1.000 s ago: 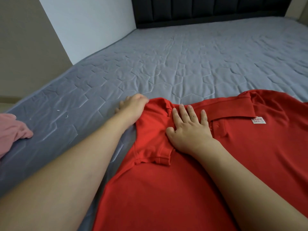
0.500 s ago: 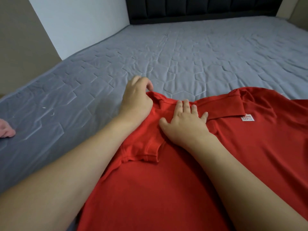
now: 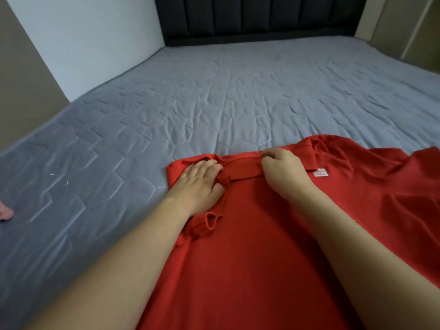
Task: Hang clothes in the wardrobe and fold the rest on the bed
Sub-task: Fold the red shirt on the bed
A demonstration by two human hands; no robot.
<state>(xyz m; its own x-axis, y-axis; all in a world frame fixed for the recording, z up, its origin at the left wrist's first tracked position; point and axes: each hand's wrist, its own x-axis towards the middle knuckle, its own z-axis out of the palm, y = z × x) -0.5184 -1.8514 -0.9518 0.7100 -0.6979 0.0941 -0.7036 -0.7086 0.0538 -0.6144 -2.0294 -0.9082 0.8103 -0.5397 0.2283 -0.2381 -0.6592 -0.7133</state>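
A red polo shirt [image 3: 250,246] lies spread on the grey quilted bed [image 3: 214,103], collar pointing away from me, with a small white label [image 3: 321,173] by the collar. Its left sleeve is folded in over the body. My left hand [image 3: 198,184] lies flat with straight fingers on the folded left shoulder and presses it down. To its right, my right hand [image 3: 282,170] has curled fingers that pinch the collar's edge. Both forearms reach across the shirt's body.
A pink garment [image 3: 6,211] pokes in at the left edge of the bed. A dark padded headboard [image 3: 257,17] stands at the far end, a white wall [image 3: 83,39] to the left. Bare grey mattress stretches beyond the shirt.
My left hand has come off the shoulder's edge and now lies flat on the fold. My right hand has moved from lying flat to pinching the collar.
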